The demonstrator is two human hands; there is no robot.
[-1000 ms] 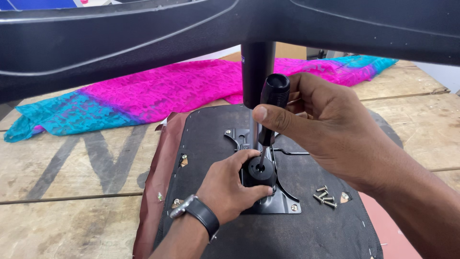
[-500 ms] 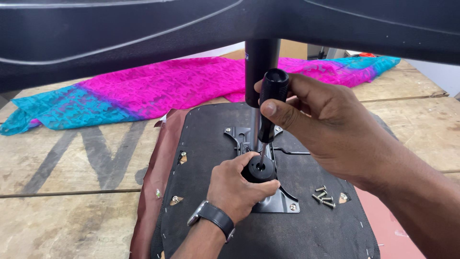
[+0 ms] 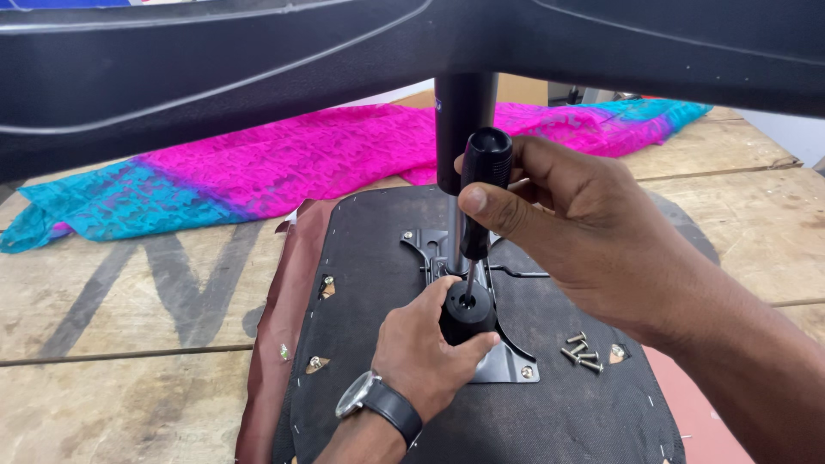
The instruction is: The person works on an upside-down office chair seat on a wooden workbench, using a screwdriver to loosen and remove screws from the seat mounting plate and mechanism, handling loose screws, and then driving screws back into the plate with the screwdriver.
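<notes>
We see right hand [image 3: 593, 232], grip closed round black screwdriver [image 3: 481, 193], tip down in black knob [image 3: 468, 311]. Left hand [image 3: 425, 352], grip wrapped on knob, atop metal plate [image 3: 516, 365] on black seat underside [image 3: 378, 258]. Loose screws [image 3: 583, 351] beside plate. Pink-blue cloth [image 3: 284, 163] behind, on wooden worktop [image 3: 112, 301].

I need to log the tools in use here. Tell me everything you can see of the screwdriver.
The screwdriver has a thick black handle, plastic by its look, with a rounded cap and a slim metal shaft. It stands nearly upright, tip down in the top of a black round knob on the metal plate. The right hand grips the handle, thumb across its front; the left hand holds the knob. The black column rises just behind.
</notes>
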